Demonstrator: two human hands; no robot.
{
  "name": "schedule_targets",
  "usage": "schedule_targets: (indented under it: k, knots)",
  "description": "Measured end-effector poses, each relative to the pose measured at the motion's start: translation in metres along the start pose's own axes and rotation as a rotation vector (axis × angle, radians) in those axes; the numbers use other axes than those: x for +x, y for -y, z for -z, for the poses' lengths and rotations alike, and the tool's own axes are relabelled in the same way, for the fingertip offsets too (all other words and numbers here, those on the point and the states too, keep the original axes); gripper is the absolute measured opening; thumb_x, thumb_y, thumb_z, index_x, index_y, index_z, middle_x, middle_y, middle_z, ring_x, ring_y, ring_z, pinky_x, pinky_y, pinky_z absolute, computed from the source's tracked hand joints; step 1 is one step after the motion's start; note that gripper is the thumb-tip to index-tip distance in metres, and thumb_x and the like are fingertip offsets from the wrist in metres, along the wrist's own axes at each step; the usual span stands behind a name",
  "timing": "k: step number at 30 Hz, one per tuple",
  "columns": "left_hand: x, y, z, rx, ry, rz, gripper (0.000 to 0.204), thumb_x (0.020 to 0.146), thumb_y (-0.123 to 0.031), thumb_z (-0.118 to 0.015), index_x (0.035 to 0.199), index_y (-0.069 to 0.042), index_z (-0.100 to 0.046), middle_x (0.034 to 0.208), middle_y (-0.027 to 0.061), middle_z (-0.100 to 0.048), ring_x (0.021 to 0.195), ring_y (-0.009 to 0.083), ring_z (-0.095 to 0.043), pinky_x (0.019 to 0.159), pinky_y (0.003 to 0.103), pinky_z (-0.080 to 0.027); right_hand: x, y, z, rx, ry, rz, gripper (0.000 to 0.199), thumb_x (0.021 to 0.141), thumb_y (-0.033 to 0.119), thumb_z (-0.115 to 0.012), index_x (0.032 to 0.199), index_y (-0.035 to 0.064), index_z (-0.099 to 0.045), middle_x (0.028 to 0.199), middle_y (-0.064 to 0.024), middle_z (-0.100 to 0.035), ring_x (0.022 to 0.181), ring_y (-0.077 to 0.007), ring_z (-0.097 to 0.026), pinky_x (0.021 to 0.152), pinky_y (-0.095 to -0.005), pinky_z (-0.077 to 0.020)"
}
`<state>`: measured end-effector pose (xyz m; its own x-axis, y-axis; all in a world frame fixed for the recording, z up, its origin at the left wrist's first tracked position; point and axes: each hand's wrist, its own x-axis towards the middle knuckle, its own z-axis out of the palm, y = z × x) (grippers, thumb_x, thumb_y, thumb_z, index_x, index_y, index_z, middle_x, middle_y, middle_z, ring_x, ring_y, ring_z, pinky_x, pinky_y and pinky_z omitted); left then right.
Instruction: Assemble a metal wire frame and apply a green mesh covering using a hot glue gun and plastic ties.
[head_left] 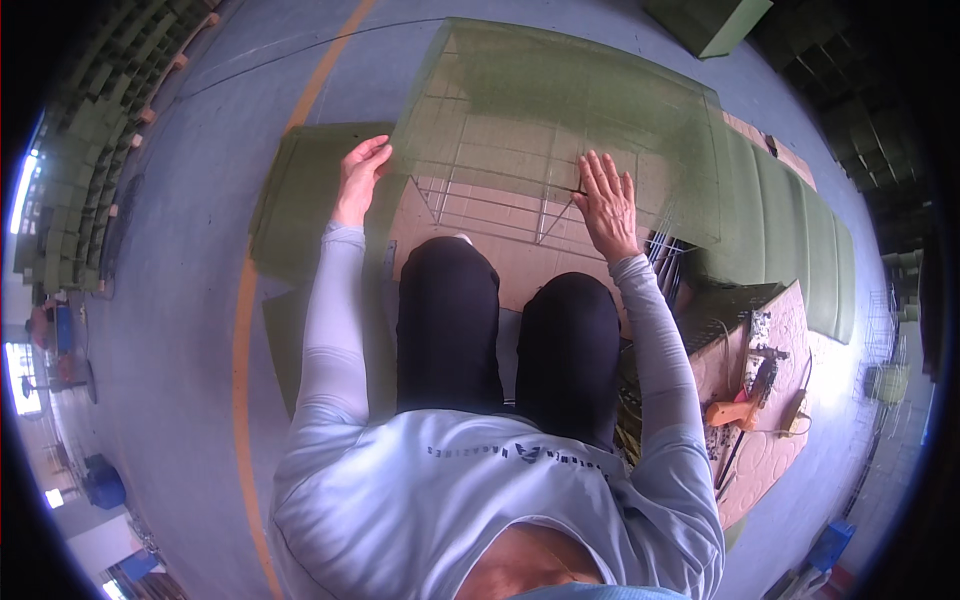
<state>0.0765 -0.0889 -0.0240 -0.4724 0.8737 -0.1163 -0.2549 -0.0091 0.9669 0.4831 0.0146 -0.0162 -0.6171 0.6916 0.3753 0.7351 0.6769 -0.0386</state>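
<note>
A sheet of sheer green mesh point(590, 100) lies draped over a thin metal wire frame point(480, 215) in front of my knees. At the mesh's left edge, the fingers of my left hand point(358, 182) are bent and drawn together on its border; the exact pinch is hard to make out. My right hand point(607, 208) rests palm down toward the mesh's near right part, fingers stretched out, holding nothing. Through the mesh the wires and a tan cardboard surface point(520, 265) show.
To the right, an orange-handled glue gun point(738, 412) lies on a stained cardboard-topped box point(770, 460). Folded green panels point(790, 230) lie beyond, and more green sheets point(310, 200) at left. Stacks of green pieces point(90, 130) line the far left. A yellow line point(243, 350) crosses the floor.
</note>
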Motion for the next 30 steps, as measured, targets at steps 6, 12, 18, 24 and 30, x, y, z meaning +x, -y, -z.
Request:
schedule_targets:
  k: [6,12,18,24,30]
  knots:
    - [-0.023,-0.024,-0.045,0.947,-0.333,-0.802,0.022,0.09,-0.016,-0.061,0.109,-0.006,-0.067,0.107,0.0079,-0.066,0.102,0.0235,-0.059,0.087,0.034,-0.048,0.004,0.002,0.0,0.017,0.008,0.017,0.061,0.092,0.042,-0.05,0.143,0.0119,-0.035,0.15,-0.0073,-0.032,0.141,-0.0279,-0.024,0.111,-0.0535,-0.0221]
    - [-0.032,-0.015,-0.105,1.398,0.255,-1.033,0.058,0.094,-0.044,-0.045,0.141,-0.011,-0.039,0.151,0.0057,-0.03,0.141,0.0249,-0.022,0.113,0.05,-0.023,0.005,0.006,0.001,0.007,0.025,-0.014,0.063,0.093,0.044,-0.047,0.145,0.0121,-0.031,0.152,-0.0072,-0.029,0.142,-0.0278,-0.021,0.113,-0.0524,-0.0192]
    - [-0.019,0.007,-0.112,1.481,0.344,-1.041,0.07,0.093,-0.06,-0.028,0.144,-0.012,-0.034,0.152,0.0048,-0.028,0.142,0.0249,-0.021,0.115,0.049,-0.019,0.001,0.005,0.004,0.094,-0.025,-0.056,0.074,0.091,0.054,-0.044,0.146,0.0081,-0.027,0.152,-0.01,-0.027,0.142,-0.0279,-0.019,0.114,-0.0521,-0.0167]
    - [-0.017,0.012,-0.099,1.563,0.336,-0.966,0.074,0.092,-0.063,-0.022,0.147,-0.014,-0.029,0.154,0.0038,-0.025,0.143,0.0246,-0.019,0.115,0.049,-0.013,-0.016,-0.028,0.01,-0.02,-0.033,-0.195,0.076,0.09,0.056,-0.043,0.146,0.0073,-0.028,0.153,-0.0087,-0.025,0.144,-0.0254,-0.016,0.114,-0.0531,-0.0131]
    - [-0.015,0.017,-0.1,1.597,0.328,-0.955,0.073,0.093,-0.062,-0.021,0.147,-0.015,-0.029,0.153,0.0036,-0.025,0.142,0.0248,-0.02,0.115,0.049,-0.013,-0.022,-0.036,0.012,-0.001,0.013,-0.17,0.075,0.09,0.052,-0.046,0.147,0.0094,-0.024,0.154,-0.0065,-0.022,0.144,-0.0231,-0.015,0.116,-0.0494,-0.0106]
